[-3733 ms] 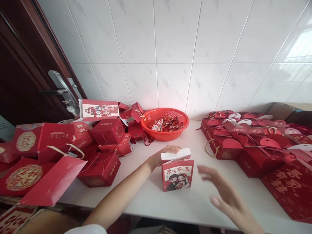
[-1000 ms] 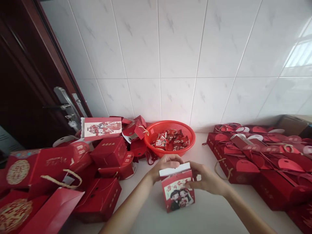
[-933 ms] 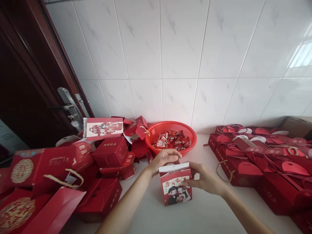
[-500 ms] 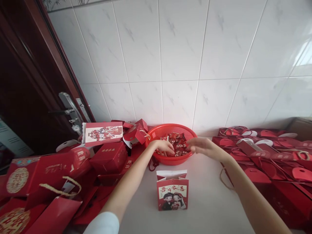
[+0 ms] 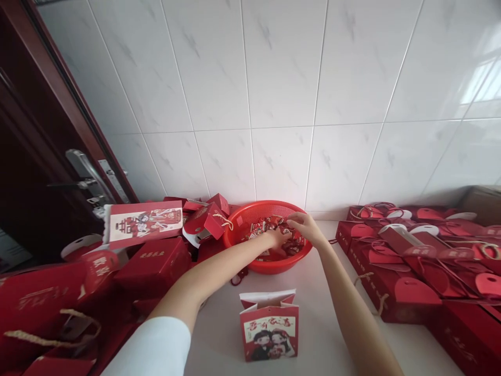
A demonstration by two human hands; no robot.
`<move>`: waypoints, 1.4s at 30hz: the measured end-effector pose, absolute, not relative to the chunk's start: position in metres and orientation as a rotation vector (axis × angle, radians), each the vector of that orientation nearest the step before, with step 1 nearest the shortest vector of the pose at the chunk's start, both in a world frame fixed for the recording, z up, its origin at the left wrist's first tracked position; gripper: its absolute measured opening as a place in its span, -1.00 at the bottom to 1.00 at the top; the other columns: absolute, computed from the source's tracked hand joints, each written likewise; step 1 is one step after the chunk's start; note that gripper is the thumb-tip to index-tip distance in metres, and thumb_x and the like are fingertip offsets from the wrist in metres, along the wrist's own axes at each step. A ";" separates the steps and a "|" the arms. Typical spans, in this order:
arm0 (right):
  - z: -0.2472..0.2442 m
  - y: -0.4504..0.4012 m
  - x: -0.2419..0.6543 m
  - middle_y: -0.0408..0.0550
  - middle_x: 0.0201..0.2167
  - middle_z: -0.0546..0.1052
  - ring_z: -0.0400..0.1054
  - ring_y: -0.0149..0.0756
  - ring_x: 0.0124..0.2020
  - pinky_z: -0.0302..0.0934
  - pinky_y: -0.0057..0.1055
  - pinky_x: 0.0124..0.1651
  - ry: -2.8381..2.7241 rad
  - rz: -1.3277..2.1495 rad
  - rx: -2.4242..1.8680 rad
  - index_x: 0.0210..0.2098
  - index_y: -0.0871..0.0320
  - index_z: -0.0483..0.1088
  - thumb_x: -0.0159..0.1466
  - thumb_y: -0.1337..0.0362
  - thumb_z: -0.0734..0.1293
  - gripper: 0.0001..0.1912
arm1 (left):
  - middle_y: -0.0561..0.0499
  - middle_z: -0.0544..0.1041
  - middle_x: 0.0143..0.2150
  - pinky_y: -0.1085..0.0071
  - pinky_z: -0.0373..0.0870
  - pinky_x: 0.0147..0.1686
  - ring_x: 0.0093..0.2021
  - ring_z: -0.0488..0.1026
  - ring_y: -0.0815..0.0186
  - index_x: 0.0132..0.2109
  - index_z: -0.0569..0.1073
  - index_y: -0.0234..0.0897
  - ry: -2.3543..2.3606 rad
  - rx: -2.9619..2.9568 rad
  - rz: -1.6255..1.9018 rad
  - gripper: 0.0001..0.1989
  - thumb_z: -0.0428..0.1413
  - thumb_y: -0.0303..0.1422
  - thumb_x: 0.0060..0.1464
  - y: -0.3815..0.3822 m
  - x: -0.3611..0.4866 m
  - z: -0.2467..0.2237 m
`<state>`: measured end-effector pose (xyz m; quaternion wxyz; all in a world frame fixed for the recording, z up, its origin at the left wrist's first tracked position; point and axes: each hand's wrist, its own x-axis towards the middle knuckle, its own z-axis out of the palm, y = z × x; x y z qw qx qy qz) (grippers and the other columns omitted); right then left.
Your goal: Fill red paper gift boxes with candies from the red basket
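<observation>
A red plastic basket [image 5: 250, 209] with perforated sides holds many small wrapped candies [image 5: 270, 224]. My left hand [image 5: 278, 240] reaches down among them, its fingertips partly hidden. Over the right side of the basket, my right hand [image 5: 304, 225] is bent down towards the candies with its fingers apart; I see nothing held in it. In front of the basket, a small red gift box [image 5: 269, 334] with a cartoon couple on its face stands upright on the table, its top unfolded. Neither hand touches this box.
Red gift boxes [image 5: 156, 263] with rope handles are heaped at the left, one printed box [image 5: 144, 222] on top. More red boxes [image 5: 407, 292] lie in rows at the right. A tiled wall [image 5: 282, 162] stands behind the white table [image 5: 313, 324]; a dark door [image 5: 47, 130] is at the left.
My left hand has moved right and deeper into the candies. My right hand has come in from the right edge, over the basket. The view has shifted slightly.
</observation>
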<state>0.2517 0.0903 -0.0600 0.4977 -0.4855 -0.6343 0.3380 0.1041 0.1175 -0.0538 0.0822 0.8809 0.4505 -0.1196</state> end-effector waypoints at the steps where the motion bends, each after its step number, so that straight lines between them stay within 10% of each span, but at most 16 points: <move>1: -0.060 0.091 0.252 0.00 -0.33 0.64 0.52 -0.18 -0.29 0.39 -0.30 -0.23 -1.534 0.835 -1.179 -0.27 0.14 0.53 0.13 0.14 0.39 -0.76 | -0.25 0.45 0.26 0.03 0.43 0.09 0.15 0.48 -0.12 0.19 0.44 -0.09 1.364 2.632 -0.323 -0.34 0.37 -0.25 -0.09 0.123 0.103 -0.054; 7: -0.060 0.090 0.253 0.00 -0.35 0.64 0.53 -0.16 -0.27 0.39 -0.28 -0.19 -1.439 0.869 -1.156 -0.32 0.14 0.50 0.09 0.13 0.41 -0.77 | -0.09 0.57 0.12 0.04 0.37 0.13 0.18 0.47 -0.02 0.06 0.50 -0.05 1.484 2.493 0.001 -0.73 0.04 -0.21 0.28 0.148 0.095 -0.052; 13: -0.059 0.089 0.255 -0.04 -0.31 0.62 0.51 -0.18 -0.25 0.35 -0.28 -0.18 -1.286 0.899 -1.150 -0.24 0.11 0.46 0.04 0.10 0.48 -0.66 | -0.07 0.64 -0.29 0.34 0.49 -0.30 -0.35 0.59 0.19 -0.09 0.56 -0.28 1.340 2.163 0.276 -0.65 0.07 -0.09 0.26 0.159 0.080 -0.042; 21: -0.059 0.089 0.252 -0.09 -0.41 0.58 0.46 -0.23 -0.31 0.33 -0.32 -0.22 -1.244 0.995 -1.001 -0.36 0.11 0.44 0.02 -0.08 0.52 -0.57 | 0.07 0.52 -0.47 0.43 0.33 -0.49 -0.56 0.36 0.43 -0.27 0.61 -0.35 0.853 1.688 0.488 -0.57 0.45 -0.12 -0.21 0.150 0.073 -0.027; 42: -0.051 0.086 0.244 -0.15 -0.46 0.53 0.34 -0.39 -0.52 0.39 -0.38 -0.35 -0.845 1.369 -0.687 -0.42 0.09 0.38 0.02 0.14 0.52 -0.72 | -0.03 0.64 -0.23 0.29 0.42 -0.08 -0.21 0.53 0.25 -0.13 0.62 -0.32 0.798 1.664 0.925 -0.51 0.43 -0.17 -0.23 0.125 0.044 -0.022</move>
